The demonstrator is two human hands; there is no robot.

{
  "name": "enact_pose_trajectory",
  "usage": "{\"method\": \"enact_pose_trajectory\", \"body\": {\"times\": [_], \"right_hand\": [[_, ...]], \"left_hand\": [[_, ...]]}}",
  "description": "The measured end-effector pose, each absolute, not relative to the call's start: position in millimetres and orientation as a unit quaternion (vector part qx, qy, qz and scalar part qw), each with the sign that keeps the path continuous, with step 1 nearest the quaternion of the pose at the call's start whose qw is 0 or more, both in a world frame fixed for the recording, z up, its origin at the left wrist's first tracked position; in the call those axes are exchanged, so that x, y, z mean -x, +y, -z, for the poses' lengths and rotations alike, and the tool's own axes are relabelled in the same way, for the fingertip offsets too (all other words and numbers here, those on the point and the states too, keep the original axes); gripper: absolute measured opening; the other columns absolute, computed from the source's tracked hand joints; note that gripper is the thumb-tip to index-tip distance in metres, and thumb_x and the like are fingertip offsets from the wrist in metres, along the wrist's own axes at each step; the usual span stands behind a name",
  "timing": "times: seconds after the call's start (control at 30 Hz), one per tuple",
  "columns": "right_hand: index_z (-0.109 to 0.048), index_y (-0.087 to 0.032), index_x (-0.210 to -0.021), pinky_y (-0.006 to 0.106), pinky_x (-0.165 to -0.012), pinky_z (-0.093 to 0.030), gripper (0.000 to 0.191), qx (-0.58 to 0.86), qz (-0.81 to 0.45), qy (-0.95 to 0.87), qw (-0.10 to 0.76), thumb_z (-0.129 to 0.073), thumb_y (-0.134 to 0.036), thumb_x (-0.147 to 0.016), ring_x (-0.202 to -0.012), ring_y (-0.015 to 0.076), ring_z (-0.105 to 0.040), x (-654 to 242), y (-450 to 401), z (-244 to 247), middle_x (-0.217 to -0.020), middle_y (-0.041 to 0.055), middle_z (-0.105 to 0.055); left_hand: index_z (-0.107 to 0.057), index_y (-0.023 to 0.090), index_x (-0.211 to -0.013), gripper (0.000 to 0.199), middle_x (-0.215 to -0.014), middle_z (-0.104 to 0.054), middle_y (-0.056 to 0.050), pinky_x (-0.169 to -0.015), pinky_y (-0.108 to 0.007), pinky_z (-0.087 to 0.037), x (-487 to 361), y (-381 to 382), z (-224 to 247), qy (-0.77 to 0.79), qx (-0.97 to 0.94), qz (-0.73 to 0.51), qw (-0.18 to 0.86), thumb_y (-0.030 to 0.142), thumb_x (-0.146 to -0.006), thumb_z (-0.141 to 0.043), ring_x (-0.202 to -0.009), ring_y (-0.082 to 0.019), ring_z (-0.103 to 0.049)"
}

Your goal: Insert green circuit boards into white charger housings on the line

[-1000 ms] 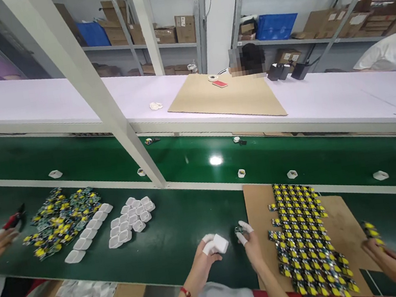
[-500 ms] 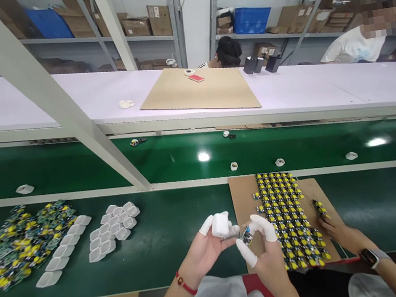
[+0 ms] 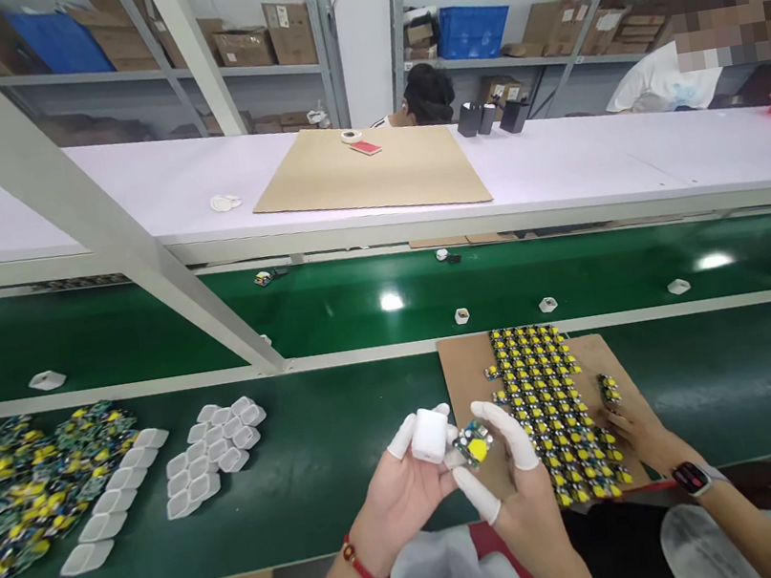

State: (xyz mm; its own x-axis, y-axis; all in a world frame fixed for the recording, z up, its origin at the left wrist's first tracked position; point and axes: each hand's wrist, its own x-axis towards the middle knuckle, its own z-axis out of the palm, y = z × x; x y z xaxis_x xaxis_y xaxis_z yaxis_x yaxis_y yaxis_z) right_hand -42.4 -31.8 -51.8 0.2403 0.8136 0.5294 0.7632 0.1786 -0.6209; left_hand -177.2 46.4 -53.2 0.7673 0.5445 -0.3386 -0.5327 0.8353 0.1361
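Note:
My left hand [image 3: 403, 479], with white finger cots, is closed around a small white plastic housing [image 3: 430, 435]. Beside it my right hand [image 3: 511, 473], also in finger cots, has its thumb and forefinger on either side of a small circuit board [image 3: 475, 445] with a yellow component. The board sits close by the housing, its yellow part towards me, and left fingertips are behind its near edge. To the right, rows of similar boards [image 3: 545, 410] lie on a cardboard sheet [image 3: 466, 369].
A heap of circuit boards [image 3: 45, 485] and groups of white housings [image 3: 212, 442] lie on the left. Single housings sit on the green conveyor belt [image 3: 330, 307]. A co-worker's hand [image 3: 640, 439] holds boards at right. A slanted post [image 3: 158, 275] stands ahead.
The circuit board has turned so its yellow component faces me. The co-worker's hand has shifted slightly with its boards. The whole view has moved a little.

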Motion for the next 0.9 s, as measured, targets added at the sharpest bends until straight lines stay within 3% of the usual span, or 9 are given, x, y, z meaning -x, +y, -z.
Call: {"method": "enact_pose_trajectory", "body": {"times": [0.13, 0.33, 0.4, 0.47, 0.6, 0.67, 0.77, 0.9], "right_hand": [[-0.031, -0.026, -0.146, 0.037, -0.103, -0.055, 0.055, 0.618, -0.064, -0.675, 0.398, -0.044, -0.018, -0.092, -0.127, 0.0191, -0.054, 35.6, -39.7, 48.1, -0.133, 0.0116, -0.058], [-0.047, -0.025, -0.136, 0.044, -0.080, -0.064, 0.049, 0.565, -0.049, -0.759, 0.320, -0.047, -0.011, -0.089, -0.097, 0.0242, -0.067, 22.4, -38.5, 43.5, -0.110, 0.0102, -0.070], [-0.056, -0.025, -0.129, 0.041, -0.078, -0.065, 0.042, 0.572, -0.055, -0.737, 0.357, -0.053, -0.015, -0.088, -0.095, 0.0242, -0.070, 17.4, -38.1, 47.0, -0.106, 0.0093, -0.072], [-0.065, -0.027, -0.120, 0.036, -0.080, -0.064, 0.034, 0.602, -0.112, -0.660, 0.435, -0.060, -0.022, -0.086, -0.097, 0.0236, -0.072, 12.2, -39.3, 52.6, -0.106, 0.0082, -0.074], [-0.068, -0.033, -0.117, 0.032, -0.077, -0.064, 0.036, 0.539, -0.351, -0.424, 0.638, -0.071, -0.028, -0.081, -0.085, 0.0228, -0.075, 5.9, -43.2, 60.3, -0.104, 0.0056, -0.076], [-0.069, -0.033, -0.114, 0.033, -0.073, -0.064, 0.036, 0.464, -0.412, -0.366, 0.693, -0.073, -0.029, -0.079, -0.077, 0.0235, -0.075, 7.6, -44.3, 55.3, -0.099, 0.0051, -0.076], [-0.072, -0.032, -0.108, 0.033, -0.070, -0.064, 0.033, 0.422, -0.397, -0.374, 0.724, -0.076, -0.032, -0.075, -0.080, 0.0253, -0.075, 15.1, -45.9, 35.2, -0.097, 0.0062, -0.077], [-0.070, -0.033, -0.113, 0.028, -0.072, -0.063, 0.040, 0.398, -0.374, -0.442, 0.712, -0.078, -0.035, -0.074, -0.083, 0.0229, -0.075, 24.6, -52.4, 6.8, -0.095, 0.0061, -0.077]], "left_hand": [[-0.071, 0.011, -0.106, 0.037, -0.085, -0.076, -0.009, -0.072, -0.036, -0.059, 181.0, 49.0, 52.9, 0.203, -0.088, -0.276, 0.935, 0.041, -0.085, -0.069, -0.077, -0.022, -0.072], [-0.072, 0.014, -0.109, 0.041, -0.095, -0.075, -0.013, -0.078, -0.045, -0.061, 195.7, 49.9, 37.2, 0.279, -0.248, -0.274, 0.886, 0.043, -0.080, -0.074, -0.089, -0.026, -0.071], [-0.071, 0.016, -0.112, 0.046, -0.097, -0.074, -0.012, -0.081, -0.046, -0.061, 199.9, 50.2, 31.5, 0.281, -0.286, -0.282, 0.872, 0.046, -0.078, -0.076, -0.095, -0.028, -0.071], [-0.067, 0.020, -0.118, 0.054, -0.097, -0.073, -0.009, -0.074, -0.038, -0.061, 202.7, 50.9, 27.9, 0.283, -0.331, -0.321, 0.841, 0.047, -0.073, -0.080, -0.092, -0.027, -0.071], [-0.063, 0.025, -0.123, 0.076, -0.096, -0.073, -0.007, -0.064, -0.024, -0.055, 207.5, 50.9, 25.9, 0.285, -0.438, -0.397, 0.755, 0.044, -0.055, -0.091, -0.085, -0.022, -0.071], [-0.067, 0.025, -0.115, 0.066, -0.093, -0.074, -0.006, -0.068, -0.025, -0.056, 210.0, 49.3, 25.2, 0.264, -0.472, -0.399, 0.741, 0.042, -0.056, -0.092, -0.088, -0.023, -0.071], [-0.069, 0.028, -0.107, 0.045, -0.096, -0.075, -0.005, -0.072, -0.026, -0.055, 210.3, 45.9, 22.2, 0.215, -0.502, -0.383, 0.745, 0.032, -0.067, -0.087, -0.090, -0.020, -0.070], [-0.058, 0.027, -0.102, 0.040, -0.115, -0.068, -0.005, -0.083, -0.030, -0.052, 198.7, 40.4, 17.2, 0.160, -0.493, -0.353, 0.779, 0.025, -0.072, -0.083, -0.102, -0.019, -0.066]]}}
